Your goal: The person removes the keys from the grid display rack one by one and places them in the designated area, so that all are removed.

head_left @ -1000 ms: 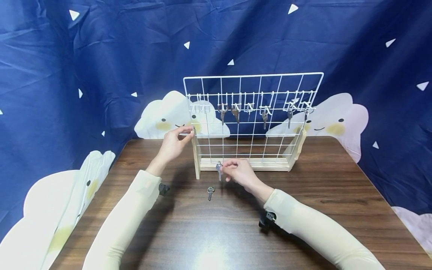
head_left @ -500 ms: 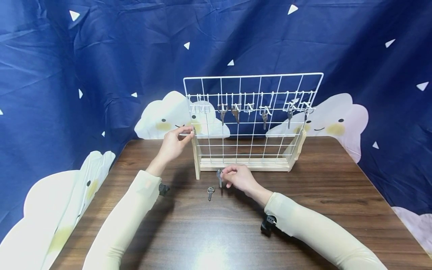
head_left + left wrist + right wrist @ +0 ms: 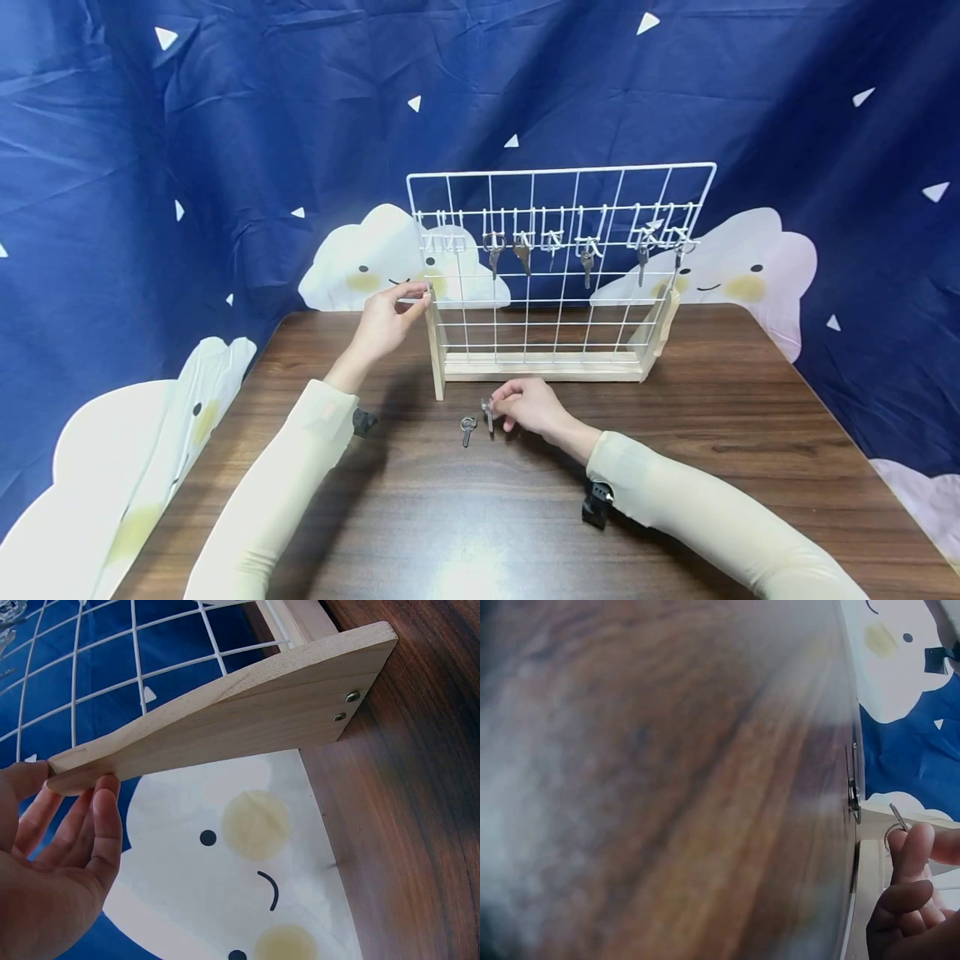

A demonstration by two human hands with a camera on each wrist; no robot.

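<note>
In the head view my left hand (image 3: 381,323) holds the upper end of the rack's left wooden side piece (image 3: 217,724); the left wrist view shows thumb and fingers on either side of the wood. My right hand (image 3: 532,407) pinches a key (image 3: 489,417) with a ring, low over the table in front of the rack. Just left of it another key (image 3: 468,432) with a ring lies flat on the tabletop. In the right wrist view the ring and part of the held key (image 3: 898,816) stick out past the fingertips; the rest is hidden.
The white wire grid rack (image 3: 555,323) stands on a wooden base (image 3: 543,367). Hooks run across it; several keys, one of them a brownish key (image 3: 522,254), hang there, while the leftmost hooks (image 3: 442,240) hold none. Behind the table (image 3: 712,450) hangs a blue cloth (image 3: 300,108).
My right hand has come down and toward the front with the key, from near the rack's base to low over the table beside the lying key. My left hand has stayed in place.
</note>
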